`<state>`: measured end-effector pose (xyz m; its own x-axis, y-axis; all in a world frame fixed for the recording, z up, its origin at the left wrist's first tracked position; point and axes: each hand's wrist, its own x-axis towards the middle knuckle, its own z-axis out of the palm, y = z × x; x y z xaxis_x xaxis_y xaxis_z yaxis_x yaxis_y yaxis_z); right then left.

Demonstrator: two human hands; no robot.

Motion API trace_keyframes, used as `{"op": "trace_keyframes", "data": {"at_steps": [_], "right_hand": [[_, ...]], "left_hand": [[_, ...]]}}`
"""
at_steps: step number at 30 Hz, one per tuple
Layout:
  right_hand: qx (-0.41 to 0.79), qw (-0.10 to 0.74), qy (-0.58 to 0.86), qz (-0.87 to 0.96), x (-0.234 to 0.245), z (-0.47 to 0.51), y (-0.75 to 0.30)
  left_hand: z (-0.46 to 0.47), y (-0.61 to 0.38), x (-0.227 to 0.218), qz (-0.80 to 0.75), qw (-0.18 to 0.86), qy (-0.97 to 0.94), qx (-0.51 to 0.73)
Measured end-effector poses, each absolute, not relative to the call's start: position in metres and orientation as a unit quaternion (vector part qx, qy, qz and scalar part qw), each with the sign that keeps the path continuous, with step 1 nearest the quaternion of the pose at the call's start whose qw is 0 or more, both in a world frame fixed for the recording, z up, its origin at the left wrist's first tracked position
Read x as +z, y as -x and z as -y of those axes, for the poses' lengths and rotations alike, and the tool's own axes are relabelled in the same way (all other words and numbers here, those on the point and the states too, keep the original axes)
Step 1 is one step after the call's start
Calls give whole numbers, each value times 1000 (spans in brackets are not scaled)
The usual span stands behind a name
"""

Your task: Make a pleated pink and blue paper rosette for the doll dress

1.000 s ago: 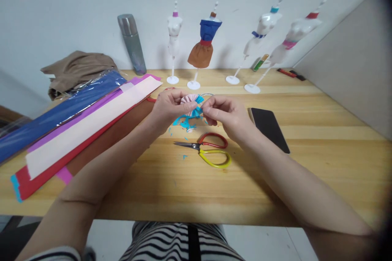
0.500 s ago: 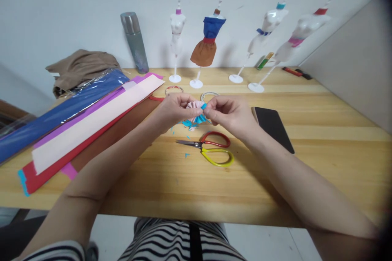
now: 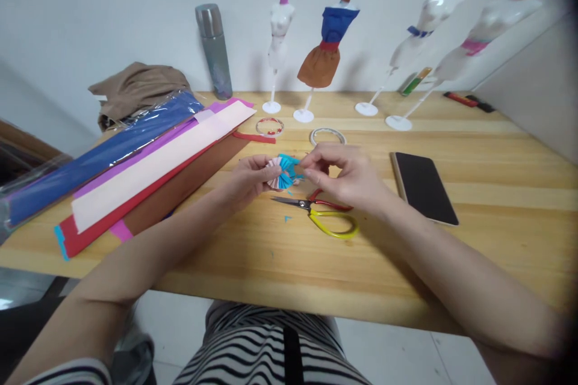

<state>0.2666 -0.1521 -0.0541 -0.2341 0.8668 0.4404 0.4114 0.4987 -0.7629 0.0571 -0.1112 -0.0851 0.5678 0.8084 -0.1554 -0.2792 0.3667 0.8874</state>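
Observation:
My left hand point(image 3: 246, 180) pinches a small round pleated rosette point(image 3: 283, 175), pale pink on one side and bright blue on the other, between thumb and fingers above the table. Just right of it, my right hand point(image 3: 345, 171) has thumb and forefinger drawn together; whether something thin is between them cannot be made out. Blue scraps lie behind and below the rosette, partly hidden by it. Under my right hand lies a pair of scissors point(image 3: 332, 225) with one red and one yellow handle, blades pointing left.
Crepe paper sheets point(image 3: 162, 168) are stacked at the left, before brown cloth point(image 3: 139, 87) and a flask point(image 3: 215, 60). Several small dress-form stands line the wall, one in a blue top and brown skirt point(image 3: 320, 66). Two tape rolls point(image 3: 327, 131) lie mid-table; a phone point(image 3: 424, 186) is right.
My right hand has drawn away from the rosette to the right. The rosette in my left hand now shows more of its blue side. The camera view has shifted.

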Motion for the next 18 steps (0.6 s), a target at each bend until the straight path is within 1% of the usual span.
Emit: {"op": "trace_keyframes", "data": {"at_steps": [3,6,13,18], "right_hand": [[190,442,376,792,-55,164,-258],[165,448,348,806,-61,176,-252],[139,446,387,795,-81,194,-249],[147,442,420,779,-80,203,-244]], "left_hand": [[123,-51,-91,-294,766,-431,375],[133,-47,-92,-283,764,-440,378],[153,-47,-94,-300,733,-445,417],[154,-50,-96,-284,712,-486,420]]}}
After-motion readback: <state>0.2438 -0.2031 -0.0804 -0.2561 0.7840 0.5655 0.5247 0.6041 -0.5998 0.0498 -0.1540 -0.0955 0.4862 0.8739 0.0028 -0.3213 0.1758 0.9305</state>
